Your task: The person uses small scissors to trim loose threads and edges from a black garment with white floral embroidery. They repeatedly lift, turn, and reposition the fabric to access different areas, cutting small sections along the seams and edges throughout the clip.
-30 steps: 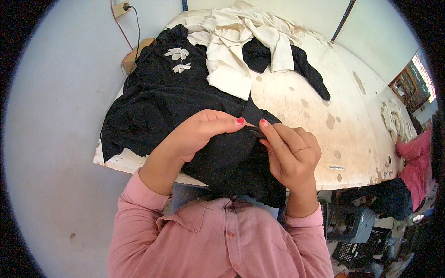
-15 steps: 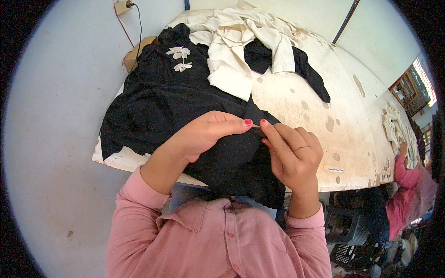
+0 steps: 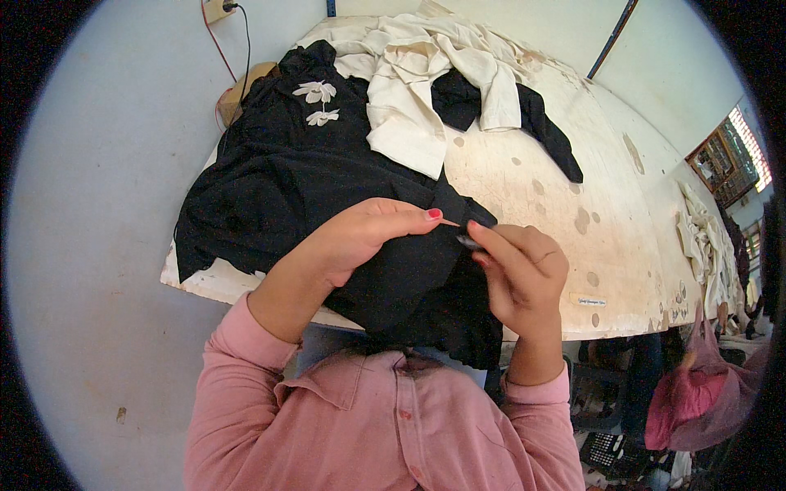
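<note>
A black garment (image 3: 282,184) lies over the near left part of the table, its lower end hanging past the front edge. My left hand (image 3: 364,233) grips a fold of it, thumb on top and the other fingers mostly hidden. A thin pale sliver shows beyond that thumb; I cannot tell what it is. My right hand (image 3: 524,270) is closed around a small dark tool with a shiny part (image 3: 467,242), its exact kind unclear. This tool sits just right of the left thumb, by the fold. Two white fabric flowers (image 3: 316,92) decorate the garment's far part.
Cream garments (image 3: 409,106) are heaped at the back of the stained pale table (image 3: 557,204), with a black sleeve (image 3: 550,131) sticking out. A wall socket with a plug (image 3: 219,10) is at upper left. Another person in pink (image 3: 684,401) is at the right, near more cream cloth.
My right hand has drawn slightly away from the left thumb, and the small tool shows more. My left hand stays on the fold. The other person at the right has shifted lower.
</note>
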`<state>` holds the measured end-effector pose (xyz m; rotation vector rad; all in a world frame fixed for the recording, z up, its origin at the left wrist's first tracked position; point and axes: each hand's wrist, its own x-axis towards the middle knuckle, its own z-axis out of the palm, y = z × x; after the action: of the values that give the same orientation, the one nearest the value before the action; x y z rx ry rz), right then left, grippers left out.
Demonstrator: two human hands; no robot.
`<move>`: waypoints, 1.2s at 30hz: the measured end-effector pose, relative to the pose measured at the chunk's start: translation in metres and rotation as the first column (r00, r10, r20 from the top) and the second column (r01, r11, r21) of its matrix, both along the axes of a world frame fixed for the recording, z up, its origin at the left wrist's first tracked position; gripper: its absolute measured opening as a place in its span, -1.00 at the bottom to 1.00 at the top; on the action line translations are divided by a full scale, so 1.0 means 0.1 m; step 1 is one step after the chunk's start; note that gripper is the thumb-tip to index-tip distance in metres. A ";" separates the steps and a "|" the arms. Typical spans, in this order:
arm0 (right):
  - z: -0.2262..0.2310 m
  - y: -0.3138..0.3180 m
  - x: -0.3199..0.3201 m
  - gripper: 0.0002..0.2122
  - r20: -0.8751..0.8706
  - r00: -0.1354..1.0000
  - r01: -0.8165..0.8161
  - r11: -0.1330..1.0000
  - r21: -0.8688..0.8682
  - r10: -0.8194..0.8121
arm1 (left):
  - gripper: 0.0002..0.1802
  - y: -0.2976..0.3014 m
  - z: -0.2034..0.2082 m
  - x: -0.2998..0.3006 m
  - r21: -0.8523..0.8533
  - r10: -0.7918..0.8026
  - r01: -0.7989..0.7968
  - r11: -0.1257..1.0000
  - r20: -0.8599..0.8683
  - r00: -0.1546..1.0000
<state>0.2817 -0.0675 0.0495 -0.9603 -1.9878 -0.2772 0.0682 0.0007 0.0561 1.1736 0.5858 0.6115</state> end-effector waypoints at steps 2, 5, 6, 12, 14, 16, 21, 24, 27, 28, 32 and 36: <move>0.06 -0.06 0.00 -0.64 -0.290 0.944 -0.214 0.960 -0.181 0.156 | -0.68 0.02 -0.02 -0.01 -0.010 0.016 -0.016 1.000 -0.016 1.000; 0.08 -0.03 -0.08 -0.68 -0.228 0.971 -0.116 0.979 -0.170 0.075 | -0.68 0.00 -0.03 0.03 -0.001 0.020 -0.020 1.000 -0.019 1.000; 0.06 -0.01 -0.11 -0.69 -0.183 0.983 -0.046 0.987 -0.154 0.017 | -0.68 -0.01 -0.03 0.04 0.008 0.015 -0.014 1.000 -0.014 1.000; 0.00 0.01 -0.10 -0.77 -0.402 0.878 -0.350 0.921 -0.172 0.259 | -0.70 -0.04 0.03 0.07 -0.034 -0.073 0.075 0.997 0.048 0.996; -0.01 -0.02 -0.05 -0.81 -0.567 0.800 -0.337 0.929 -0.153 0.197 | -0.71 -0.01 -0.04 0.04 0.055 -0.024 0.023 0.998 0.009 1.000; -0.04 -0.03 0.00 -0.80 -0.549 0.831 -0.243 0.945 -0.217 0.088 | -0.71 0.00 -0.09 0.05 0.210 0.048 -0.036 0.977 -0.051 0.998; -0.12 0.04 -0.12 -0.72 -0.390 0.920 -0.139 0.891 -0.431 -0.045 | -0.74 -0.02 -0.05 0.03 0.582 0.223 -0.043 0.812 -0.241 0.944; -0.07 0.05 -0.16 -0.69 -0.358 0.930 -0.028 0.950 -0.311 -0.090 | -0.76 -0.05 0.00 -0.01 0.283 0.153 -0.109 0.953 -0.140 0.978; -0.02 0.00 -0.16 -0.64 -0.247 0.964 0.044 0.974 -0.223 -0.100 | -0.80 -0.07 0.01 -0.03 0.049 0.120 -0.122 0.991 0.050 0.992; -0.02 -0.02 -0.14 -0.62 -0.211 0.972 0.046 0.970 -0.238 -0.098 | -0.81 -0.07 0.02 -0.04 0.077 0.101 -0.105 0.991 0.053 0.993; 0.00 0.00 -0.10 -0.59 -0.057 0.995 0.082 0.997 -0.015 -0.083 | -0.80 -0.11 0.05 -0.02 0.181 0.112 -0.116 0.977 0.028 0.993; 0.07 -0.02 -0.06 -0.59 0.010 0.995 0.093 0.993 0.076 -0.094 | -0.81 -0.09 0.06 -0.04 0.279 0.069 -0.067 0.958 0.004 0.998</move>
<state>0.2755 -0.0694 0.0567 -1.0070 -1.9335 -0.4096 0.0641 -0.0082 0.0616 1.4250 0.5586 0.7677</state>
